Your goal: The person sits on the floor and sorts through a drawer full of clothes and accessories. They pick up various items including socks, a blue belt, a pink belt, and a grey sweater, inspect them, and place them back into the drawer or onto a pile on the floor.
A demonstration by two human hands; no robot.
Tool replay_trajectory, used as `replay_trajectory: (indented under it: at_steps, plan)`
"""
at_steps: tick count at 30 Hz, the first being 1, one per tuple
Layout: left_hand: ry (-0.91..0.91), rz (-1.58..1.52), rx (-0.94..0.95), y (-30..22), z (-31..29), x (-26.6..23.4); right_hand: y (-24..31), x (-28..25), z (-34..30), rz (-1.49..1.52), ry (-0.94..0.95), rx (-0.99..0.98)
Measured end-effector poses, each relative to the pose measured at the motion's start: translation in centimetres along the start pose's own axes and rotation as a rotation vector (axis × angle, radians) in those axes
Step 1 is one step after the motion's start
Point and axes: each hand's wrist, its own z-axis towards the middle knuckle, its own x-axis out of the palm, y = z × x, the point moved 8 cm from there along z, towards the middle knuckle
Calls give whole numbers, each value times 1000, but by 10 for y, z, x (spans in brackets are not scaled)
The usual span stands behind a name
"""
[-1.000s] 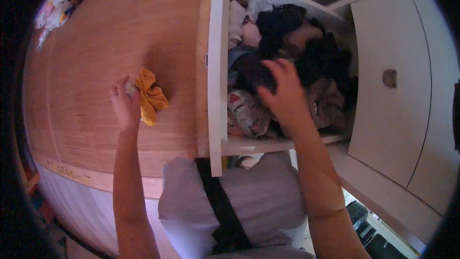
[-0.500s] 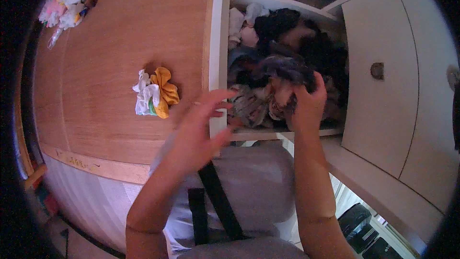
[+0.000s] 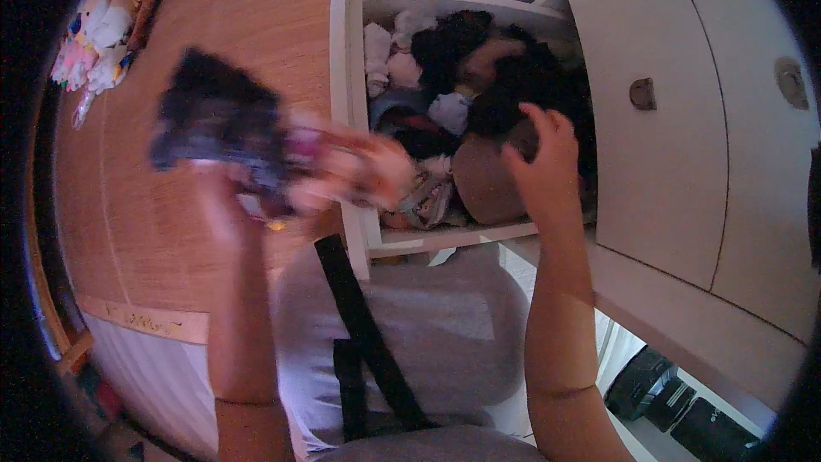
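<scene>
My left hand (image 3: 229, 205) is over the wooden surface at the left, closed on a bundle of clothes (image 3: 224, 115). The bundle is dark on its left and pinkish on its right, and motion smears it. A bit of yellow cloth (image 3: 276, 225) shows just under it; the rest of the small white and yellow pieces is hidden. My right hand (image 3: 552, 154) hovers at the right part of the open white drawer (image 3: 453, 2), fingers apart and curved, beside a brownish-grey cloth (image 3: 487, 175). Whether its fingertips touch the cloth I cannot tell.
Black, white and pale clothes (image 3: 453, 43) lie heaped in the drawer. Right of it stands a white cabinet door (image 3: 658, 162) with a metal pull (image 3: 642, 94). Plush toys (image 3: 103, 21) sit at the far left of the wooden surface (image 3: 282, 13).
My left hand has swung left, and a dark and pinkish clothes bundle is now in it, out of the drawer. My right hand has opened. The view has shifted slightly right.
</scene>
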Motion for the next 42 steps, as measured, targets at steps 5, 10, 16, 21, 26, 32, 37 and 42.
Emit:
replay_trajectory:
  at_steps: [5,10,16,21,26,32,37,42]
  plan:
    - [-204,610,288,-70,83,-96,-42,82,-35,-60,416,360]
    - [-338,1175,189,-3,159,-232,-26,93,-23,-85,422,299]
    - [66,910,150,2,53,2,-50,77,-26,187,226,322]
    - [823,771,66,18,-40,134,-24,22,-42,658,-26,288]
    - [551,192,-277,18,-54,128,92,-45,-63,760,-113,-250]
    - [205,80,131,-76,55,19,8,-2,29,144,-281,137]
    - [41,-54,-34,-11,145,-125,-60,90,73,17,192,478]
    - [29,599,246,1,117,-159,-85,97,66,273,-67,416]
